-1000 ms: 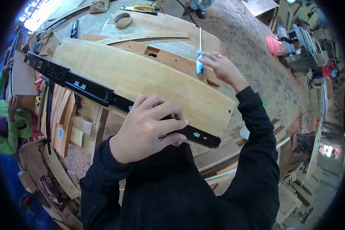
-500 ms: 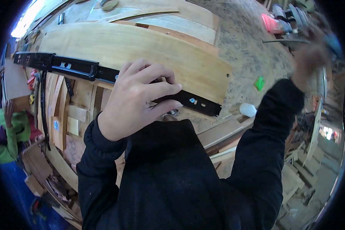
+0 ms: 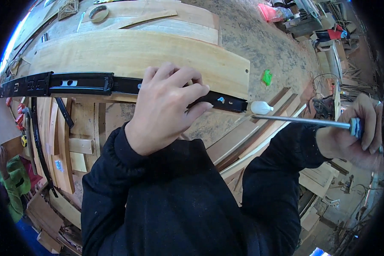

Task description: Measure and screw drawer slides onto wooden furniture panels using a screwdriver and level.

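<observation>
My left hand [image 3: 166, 109] is curled over a long black drawer slide [image 3: 82, 83], fingers bent above it and thumb near its lower edge. The slide lies along the near edge of a pale wooden board [image 3: 136, 49]. Right of my fingertips, a small shiny screw [image 3: 221, 99] sits in the slide. Off to the right, my right hand [image 3: 354, 136] grips a screwdriver [image 3: 303, 122] by its blue handle. Its long metal shaft points left, the tip just beyond the right end of the slide and apart from the screw.
A white bottle [image 3: 260, 107] and a green scrap [image 3: 267, 77] lie past the board's right end. Long planks [image 3: 247, 132] rest below them. A tape roll [image 3: 98, 14] sits on boards at the back. Another person in a green sleeve [image 3: 16, 183] is at far left.
My right hand has come down and toward me, bringing the screwdriver level, its tip near the slide's right end. My left hand keeps its hold on the drawer slide. The view has shifted slightly.
</observation>
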Demonstrator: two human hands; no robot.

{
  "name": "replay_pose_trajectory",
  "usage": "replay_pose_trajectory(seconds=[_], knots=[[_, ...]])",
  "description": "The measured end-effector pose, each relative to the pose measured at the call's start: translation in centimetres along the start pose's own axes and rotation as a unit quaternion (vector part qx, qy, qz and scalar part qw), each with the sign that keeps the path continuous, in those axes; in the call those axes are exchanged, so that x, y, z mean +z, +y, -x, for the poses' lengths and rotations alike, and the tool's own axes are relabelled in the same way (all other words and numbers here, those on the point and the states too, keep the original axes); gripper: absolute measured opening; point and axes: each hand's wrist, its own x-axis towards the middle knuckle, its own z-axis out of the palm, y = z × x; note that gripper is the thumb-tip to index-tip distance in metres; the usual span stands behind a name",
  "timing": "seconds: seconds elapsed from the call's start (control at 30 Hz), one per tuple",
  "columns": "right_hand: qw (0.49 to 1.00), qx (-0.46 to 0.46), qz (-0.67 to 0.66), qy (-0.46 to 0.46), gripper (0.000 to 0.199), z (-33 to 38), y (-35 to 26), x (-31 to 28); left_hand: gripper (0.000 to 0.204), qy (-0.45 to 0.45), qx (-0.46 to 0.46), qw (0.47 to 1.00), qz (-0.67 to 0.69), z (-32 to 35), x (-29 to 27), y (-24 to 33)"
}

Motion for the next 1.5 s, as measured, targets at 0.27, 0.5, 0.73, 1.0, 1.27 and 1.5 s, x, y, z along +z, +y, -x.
replay_pose_trajectory(seconds=[0.27,0.5,0.73,1.0,1.27,1.5], knots=[[0.993,-0.022,-0.025,0.110,0.033,-0.3,2.2,-2.6,0.026,0.016,0.001,1.000,0.003,0.0,0.3,-0.1],[0.992,-0.017,-0.006,0.127,0.046,-0.2,3.6,-2.8,0.026,0.019,-0.004,1.000,0.003,0.2,0.4,0.1],[0.992,-0.020,0.007,0.124,0.044,0.1,5.0,-3.2,0.026,0.013,-0.004,1.000,-0.002,0.2,0.5,0.0],[0.995,0.021,0.007,0.096,0.049,0.0,4.5,-3.5,0.024,0.005,-0.006,1.000,-0.010,0.2,0.5,0.2],[0.703,0.490,-0.206,0.473,0.019,-5.7,3.2,4.7,0.025,0.013,-0.001,1.000,-0.009,0.1,0.8,0.2],[0.182,0.637,-0.497,0.560,0.038,-9.5,11.5,8.6,0.026,0.013,-0.001,1.000,-0.011,0.4,0.9,-0.3]])
